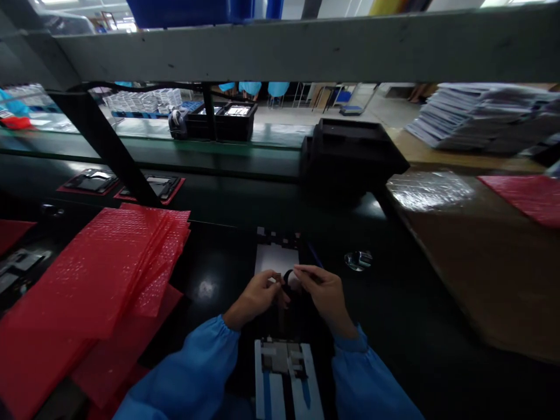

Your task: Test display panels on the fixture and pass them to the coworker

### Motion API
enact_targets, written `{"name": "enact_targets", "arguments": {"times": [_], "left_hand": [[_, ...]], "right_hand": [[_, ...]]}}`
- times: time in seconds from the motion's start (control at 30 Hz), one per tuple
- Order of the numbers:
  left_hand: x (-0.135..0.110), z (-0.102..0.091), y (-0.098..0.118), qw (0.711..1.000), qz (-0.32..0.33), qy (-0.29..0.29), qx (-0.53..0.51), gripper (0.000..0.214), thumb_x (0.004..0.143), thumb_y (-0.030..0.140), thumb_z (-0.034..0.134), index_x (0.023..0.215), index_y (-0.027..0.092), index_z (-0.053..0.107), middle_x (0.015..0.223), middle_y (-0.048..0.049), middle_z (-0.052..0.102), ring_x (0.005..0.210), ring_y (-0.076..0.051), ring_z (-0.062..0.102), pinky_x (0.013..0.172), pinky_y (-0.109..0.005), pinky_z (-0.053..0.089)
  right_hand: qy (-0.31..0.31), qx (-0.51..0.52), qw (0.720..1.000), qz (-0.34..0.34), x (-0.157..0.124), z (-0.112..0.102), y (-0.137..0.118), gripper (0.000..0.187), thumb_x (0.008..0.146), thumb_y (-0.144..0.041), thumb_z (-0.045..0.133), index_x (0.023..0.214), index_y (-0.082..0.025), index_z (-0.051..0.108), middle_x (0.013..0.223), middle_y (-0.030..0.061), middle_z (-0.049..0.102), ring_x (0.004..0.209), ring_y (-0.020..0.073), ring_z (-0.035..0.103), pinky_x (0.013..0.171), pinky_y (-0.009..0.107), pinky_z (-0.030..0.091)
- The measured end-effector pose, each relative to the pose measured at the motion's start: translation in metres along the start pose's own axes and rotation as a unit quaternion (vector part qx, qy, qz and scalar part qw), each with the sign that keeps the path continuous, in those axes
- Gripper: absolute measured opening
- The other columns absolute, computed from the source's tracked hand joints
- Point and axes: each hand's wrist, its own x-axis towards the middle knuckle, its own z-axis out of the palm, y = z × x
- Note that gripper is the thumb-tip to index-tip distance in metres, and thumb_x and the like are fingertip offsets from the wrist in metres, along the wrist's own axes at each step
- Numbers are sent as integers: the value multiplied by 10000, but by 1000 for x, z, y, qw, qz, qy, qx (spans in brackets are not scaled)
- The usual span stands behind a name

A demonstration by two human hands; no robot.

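My left hand (pixel 258 294) and my right hand (pixel 321 289) meet over the dark workbench, fingers pinched together on a small dark ring-like part (pixel 289 279) held between them. Both arms wear blue sleeves. Just beyond the hands lies a white flat panel (pixel 276 256) in a black fixture. Below my wrists sits a grey and white assembly (pixel 286 367) with blue strips.
A stack of red bubble bags (pixel 105 262) covers the left. A small shiny round piece (pixel 357 259) lies to the right. A black box (pixel 350 154) stands behind, a brown board (pixel 481 256) at right, and black trays (pixel 227 119) sit on the far belt.
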Motion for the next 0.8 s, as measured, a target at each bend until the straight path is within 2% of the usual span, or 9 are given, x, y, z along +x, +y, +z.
{"name": "enact_targets", "arguments": {"times": [0.07, 0.17, 0.23, 0.33, 0.4, 0.6, 0.8], "left_hand": [[0, 2, -1, 1000, 6, 3, -2, 173, 841, 325, 644, 874, 170, 573, 632, -5, 689, 551, -148, 652, 580, -261, 510], [0, 5, -2, 999, 27, 9, 18, 202, 825, 344, 672, 774, 156, 615, 648, -10, 684, 566, -130, 629, 582, -245, 497], [-1, 6, -3, 999, 17, 13, 28, 225, 806, 348, 704, 731, 150, 628, 654, -13, 684, 562, -122, 616, 579, -239, 489], [0, 8, -4, 999, -18, 13, 33, 238, 776, 348, 743, 730, 146, 627, 669, -25, 697, 555, -127, 631, 576, -244, 496], [0, 9, -4, 999, -31, 7, 29, 259, 762, 363, 765, 768, 146, 624, 655, -26, 699, 541, -141, 646, 568, -254, 505], [0, 9, -3, 1000, -14, 3, 7, 370, 744, 460, 792, 843, 142, 631, 619, -11, 689, 499, -130, 621, 531, -243, 492], [2, 8, -5, 1000, -11, -3, 17, 413, 757, 527, 764, 829, 139, 644, 616, -8, 674, 486, -122, 599, 510, -238, 474]], "right_hand": [[-31, 94, 993, 63, -4, 1, 1, 411, 689, -560, 844, 902, -210, 811, 653, 24, 678, 581, 161, 581, 567, 297, 479], [-48, 175, 978, 102, -3, 6, 3, 519, 727, -684, 754, 890, -195, 815, 765, 74, 736, 642, 181, 632, 625, 331, 528], [-39, 172, 978, 109, -2, 9, 4, 521, 749, -693, 730, 882, -196, 815, 795, 86, 754, 662, 191, 657, 645, 341, 544], [-27, 153, 982, 110, -2, 11, 7, 420, 663, -555, 864, 900, -212, 809, 840, 73, 775, 762, 221, 706, 728, 355, 565], [-25, 147, 983, 108, -3, 12, 9, 412, 627, -524, 894, 883, -215, 798, 868, 72, 783, 827, 241, 723, 776, 366, 571], [-25, 144, 984, 102, -5, 19, 9, 437, 615, -579, 888, 758, -216, 691, 778, 46, 766, 631, 183, 682, 632, 311, 557], [-38, 125, 988, 88, -6, 21, 7, 445, 631, -598, 877, 740, -219, 669, 742, 41, 748, 714, 209, 712, 676, 306, 562]]}}
